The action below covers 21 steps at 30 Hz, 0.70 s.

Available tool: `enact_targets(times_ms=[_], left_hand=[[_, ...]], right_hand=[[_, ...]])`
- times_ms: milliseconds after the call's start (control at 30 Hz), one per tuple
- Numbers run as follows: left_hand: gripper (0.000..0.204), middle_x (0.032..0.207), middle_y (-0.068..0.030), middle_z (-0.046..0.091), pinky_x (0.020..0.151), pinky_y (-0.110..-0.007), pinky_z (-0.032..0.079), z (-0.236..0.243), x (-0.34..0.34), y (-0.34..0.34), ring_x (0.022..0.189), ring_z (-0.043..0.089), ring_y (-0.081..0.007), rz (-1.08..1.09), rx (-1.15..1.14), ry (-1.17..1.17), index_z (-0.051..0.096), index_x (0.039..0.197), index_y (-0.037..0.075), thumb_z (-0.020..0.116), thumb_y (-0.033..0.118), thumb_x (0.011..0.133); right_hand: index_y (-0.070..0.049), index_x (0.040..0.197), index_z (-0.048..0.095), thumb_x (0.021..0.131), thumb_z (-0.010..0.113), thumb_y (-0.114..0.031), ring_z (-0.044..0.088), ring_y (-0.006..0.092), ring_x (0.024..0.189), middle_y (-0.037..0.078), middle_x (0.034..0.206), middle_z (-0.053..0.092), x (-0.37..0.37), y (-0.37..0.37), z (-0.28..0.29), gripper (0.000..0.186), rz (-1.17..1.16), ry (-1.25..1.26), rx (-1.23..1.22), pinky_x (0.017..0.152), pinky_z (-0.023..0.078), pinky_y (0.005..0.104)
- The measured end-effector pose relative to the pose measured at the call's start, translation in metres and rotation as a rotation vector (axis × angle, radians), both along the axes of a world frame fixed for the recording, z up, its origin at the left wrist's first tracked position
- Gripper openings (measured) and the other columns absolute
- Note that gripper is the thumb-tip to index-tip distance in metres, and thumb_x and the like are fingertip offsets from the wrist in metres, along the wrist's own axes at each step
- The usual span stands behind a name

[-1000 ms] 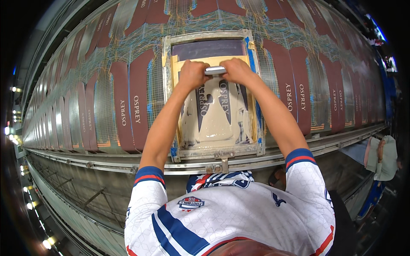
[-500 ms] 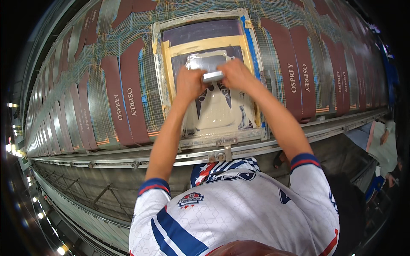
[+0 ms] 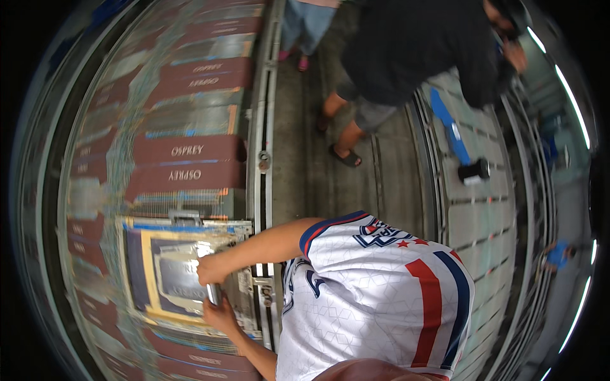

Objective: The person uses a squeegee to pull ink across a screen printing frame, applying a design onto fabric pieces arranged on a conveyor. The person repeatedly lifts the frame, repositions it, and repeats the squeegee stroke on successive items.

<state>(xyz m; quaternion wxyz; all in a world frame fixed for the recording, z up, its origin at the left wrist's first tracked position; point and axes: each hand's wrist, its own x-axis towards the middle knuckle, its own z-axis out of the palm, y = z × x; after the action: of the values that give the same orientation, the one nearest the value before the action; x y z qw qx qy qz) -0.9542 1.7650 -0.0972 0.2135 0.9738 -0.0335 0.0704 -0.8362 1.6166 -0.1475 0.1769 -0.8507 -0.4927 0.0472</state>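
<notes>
Both hands grip a squeegee point(image 3: 214, 293) with a grey metal bar, laid across a screen printing frame point(image 3: 190, 226) at the left of view. My right hand point(image 3: 213, 268) closes on the upper end, my left hand point(image 3: 220, 315) on the lower end. The squeegee sits near the side of the screen closest to my body. Purple mesh point(image 3: 136, 263) and yellow tape point(image 3: 153, 273) show inside the frame. Pale, wet ink lies around a lettered shape point(image 3: 181, 274) in the mesh. My fingers partly hide the squeegee's blade.
Printed maroon panels point(image 3: 187, 162) line the long table beyond the frame. A metal rail point(image 3: 262, 133) edges it. A person in a dark top point(image 3: 406, 51) stands in the aisle, another point(image 3: 308, 25) farther off. A second table point(image 3: 473, 235) holds a blue strip point(image 3: 450, 127) and a black container point(image 3: 475, 171).
The view has swung right, so the table now lies at the left and the aisle shows. The squeegee, still in both hands, has come across the screen toward my body.
</notes>
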Motion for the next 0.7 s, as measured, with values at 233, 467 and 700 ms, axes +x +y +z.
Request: enact_targets(times_ms=[233,467,700], left_hand=[[0.035,0.074,-0.0194,0.066,0.060,-0.048,0.048,0.000,-0.009,-0.005,0.066,0.064,-0.0401,0.115,0.041,0.053,0.070,0.089,-0.002,0.082,0.028,0.076],[0.032,0.076,-0.0199,0.067,0.062,-0.049,0.048,0.007,-0.006,-0.008,0.067,0.064,-0.0393,0.155,0.072,0.101,0.071,0.087,-0.002,0.081,0.026,0.074],[0.032,0.076,-0.0209,0.067,0.063,-0.049,0.048,0.006,-0.006,-0.013,0.067,0.063,-0.0393,0.138,0.010,0.074,0.071,0.087,-0.003,0.081,0.024,0.074]], right_hand=[[-0.018,0.086,0.074,0.066,0.077,-0.025,0.070,0.0311,0.089,0.008,0.090,0.073,-0.011,0.003,0.023,0.022,-0.025,0.073,-0.086,0.079,0.051,0.0483],[-0.018,0.085,0.074,0.065,0.077,-0.025,0.070,0.0324,0.089,0.009,0.089,0.073,-0.007,0.004,0.026,0.022,-0.017,0.122,-0.087,0.080,0.052,0.0494],[-0.018,0.088,0.074,0.066,0.077,-0.025,0.070,0.0337,0.088,0.009,0.090,0.072,-0.005,-0.002,0.027,0.023,-0.004,0.128,-0.118,0.076,0.053,0.0494]])
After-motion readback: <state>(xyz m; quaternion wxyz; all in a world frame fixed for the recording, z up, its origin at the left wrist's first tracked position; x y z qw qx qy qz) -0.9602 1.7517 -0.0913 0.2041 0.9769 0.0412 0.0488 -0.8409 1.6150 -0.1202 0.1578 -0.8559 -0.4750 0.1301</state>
